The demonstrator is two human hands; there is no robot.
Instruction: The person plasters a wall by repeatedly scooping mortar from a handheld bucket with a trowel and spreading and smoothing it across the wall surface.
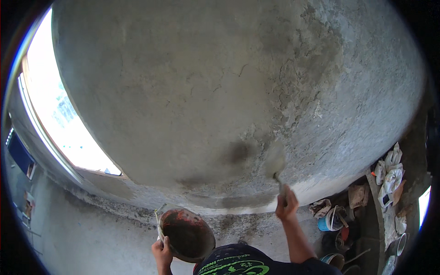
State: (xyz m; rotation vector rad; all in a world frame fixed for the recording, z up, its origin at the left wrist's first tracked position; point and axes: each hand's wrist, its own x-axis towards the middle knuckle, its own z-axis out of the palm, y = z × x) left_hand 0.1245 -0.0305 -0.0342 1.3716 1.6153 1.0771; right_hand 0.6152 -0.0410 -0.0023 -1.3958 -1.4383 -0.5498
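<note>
In front of me stands a grey plastered wall [197, 91], smooth on the left and rough with darker damp patches toward the right. My right hand [287, 203] is closed around the handle of a trowel [275, 161], whose pale blade is blurred and lies over the lower part of the wall. Whether the blade touches the plaster, I cannot tell. Lower down, my left hand [162, 250] grips the rim of a round bucket [187, 233], tilted so its dark inside shows reddish stains near the top. A thin pale handle stands out at its left edge.
A bright window opening [68, 110] cuts into the wall at left. At the lower right are a blue and white bucket [332, 221], another bucket [334, 261] and a brown sack [358, 196]. White bags [391, 181] lie on a ledge. Grey floor [91, 229] spreads below.
</note>
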